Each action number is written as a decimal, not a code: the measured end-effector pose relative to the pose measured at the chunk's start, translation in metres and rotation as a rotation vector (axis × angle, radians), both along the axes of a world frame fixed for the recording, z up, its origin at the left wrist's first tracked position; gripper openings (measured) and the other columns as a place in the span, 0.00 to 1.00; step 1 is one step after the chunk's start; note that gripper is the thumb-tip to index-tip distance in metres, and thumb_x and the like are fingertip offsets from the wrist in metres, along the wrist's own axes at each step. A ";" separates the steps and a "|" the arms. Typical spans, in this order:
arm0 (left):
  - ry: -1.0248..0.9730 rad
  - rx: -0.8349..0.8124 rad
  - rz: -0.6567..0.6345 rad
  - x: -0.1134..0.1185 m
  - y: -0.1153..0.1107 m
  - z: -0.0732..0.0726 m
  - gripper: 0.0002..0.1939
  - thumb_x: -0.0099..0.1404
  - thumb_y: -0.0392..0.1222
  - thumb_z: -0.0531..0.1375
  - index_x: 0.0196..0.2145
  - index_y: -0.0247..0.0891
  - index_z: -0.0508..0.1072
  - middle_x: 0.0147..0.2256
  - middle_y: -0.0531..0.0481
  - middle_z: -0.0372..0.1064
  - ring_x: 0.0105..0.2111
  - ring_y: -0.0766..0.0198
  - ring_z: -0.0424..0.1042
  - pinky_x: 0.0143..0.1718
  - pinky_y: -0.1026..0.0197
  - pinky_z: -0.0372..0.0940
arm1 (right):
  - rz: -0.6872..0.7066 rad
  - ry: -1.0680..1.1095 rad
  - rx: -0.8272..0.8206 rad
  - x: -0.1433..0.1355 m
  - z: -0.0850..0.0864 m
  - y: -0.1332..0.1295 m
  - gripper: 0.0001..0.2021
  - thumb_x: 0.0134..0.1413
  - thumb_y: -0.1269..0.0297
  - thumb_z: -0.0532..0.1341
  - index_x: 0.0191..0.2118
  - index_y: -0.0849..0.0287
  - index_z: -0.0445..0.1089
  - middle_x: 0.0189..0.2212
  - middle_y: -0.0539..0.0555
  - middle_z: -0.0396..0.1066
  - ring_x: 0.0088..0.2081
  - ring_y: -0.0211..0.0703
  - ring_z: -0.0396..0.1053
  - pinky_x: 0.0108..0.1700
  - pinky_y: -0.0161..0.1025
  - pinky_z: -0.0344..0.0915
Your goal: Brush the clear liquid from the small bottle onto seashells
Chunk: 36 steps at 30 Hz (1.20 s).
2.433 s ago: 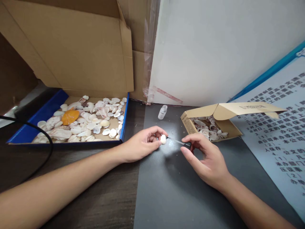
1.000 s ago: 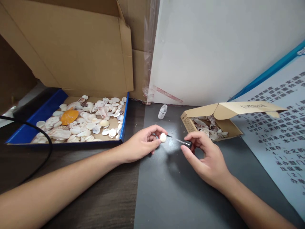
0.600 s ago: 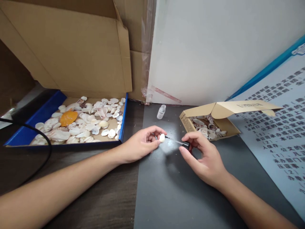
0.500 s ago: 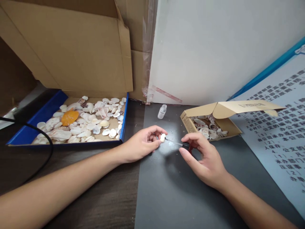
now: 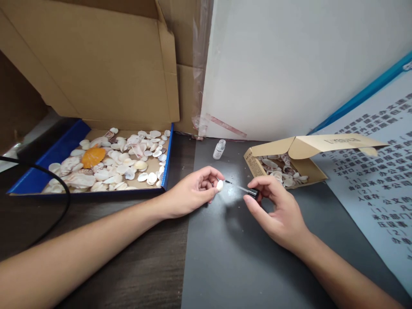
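Note:
Between the thumb and fingers of my left hand (image 5: pixel 196 191) is a small white seashell (image 5: pixel 219 185). My right hand (image 5: pixel 278 210) pinches the black cap of a thin applicator brush (image 5: pixel 252 193). Its stem points left, and the dark bristle tip is close to the shell, with a slight gap showing. Behind my hands a small clear glass bottle (image 5: pixel 219 150) with a printed label stands uncapped on the grey mat (image 5: pixel 219 266).
On the left, an open blue cardboard box (image 5: pixel 167 156) holds many shells, one of them orange (image 5: pixel 93 157). A smaller tan box (image 5: pixel 254 167) with shells stands at right, its lid raised. A black cable (image 5: pixel 68 201) curves at far left. A printed sheet (image 5: pixel 380 184) lies at right.
The brush tip has moved off the shell to the right, as my right hand shifted slightly right. The shell has turned a little in my left fingers.

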<state>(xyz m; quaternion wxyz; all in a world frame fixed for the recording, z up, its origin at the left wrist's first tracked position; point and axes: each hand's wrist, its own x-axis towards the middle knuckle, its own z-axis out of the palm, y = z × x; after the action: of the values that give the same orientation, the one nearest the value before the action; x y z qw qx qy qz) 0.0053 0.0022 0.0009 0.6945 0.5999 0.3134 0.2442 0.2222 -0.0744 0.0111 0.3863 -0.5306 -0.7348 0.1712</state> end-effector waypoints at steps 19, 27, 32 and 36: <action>-0.044 -0.039 0.010 0.000 0.002 0.001 0.09 0.65 0.34 0.60 0.43 0.34 0.66 0.34 0.53 0.62 0.32 0.69 0.63 0.36 0.62 0.61 | 0.082 0.009 -0.017 0.001 0.001 -0.003 0.09 0.61 0.69 0.62 0.45 0.52 0.65 0.31 0.47 0.70 0.28 0.36 0.69 0.31 0.31 0.69; -0.030 -0.014 0.001 -0.001 0.000 0.003 0.10 0.65 0.40 0.62 0.42 0.35 0.68 0.32 0.54 0.62 0.31 0.68 0.62 0.35 0.62 0.59 | -0.002 -0.021 0.003 -0.001 0.002 0.001 0.08 0.59 0.70 0.62 0.42 0.53 0.65 0.29 0.48 0.68 0.26 0.37 0.67 0.29 0.34 0.68; -0.022 0.018 0.010 -0.001 0.000 0.003 0.09 0.65 0.38 0.62 0.42 0.35 0.68 0.32 0.54 0.62 0.31 0.68 0.61 0.36 0.62 0.58 | 0.048 -0.007 -0.008 0.002 0.002 -0.002 0.08 0.61 0.69 0.62 0.45 0.53 0.65 0.29 0.48 0.69 0.28 0.38 0.69 0.32 0.34 0.68; -0.010 0.036 0.010 -0.001 0.000 0.004 0.08 0.64 0.35 0.61 0.42 0.35 0.68 0.32 0.55 0.62 0.31 0.68 0.60 0.36 0.62 0.58 | 0.064 -0.012 -0.019 0.002 0.002 -0.002 0.08 0.61 0.69 0.62 0.45 0.52 0.66 0.30 0.48 0.70 0.29 0.38 0.69 0.32 0.34 0.68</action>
<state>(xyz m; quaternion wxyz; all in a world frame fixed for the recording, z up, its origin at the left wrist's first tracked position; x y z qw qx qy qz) 0.0040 0.0023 0.0049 0.6838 0.6095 0.3086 0.2562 0.2239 -0.0762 0.0133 0.3712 -0.5115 -0.7520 0.1873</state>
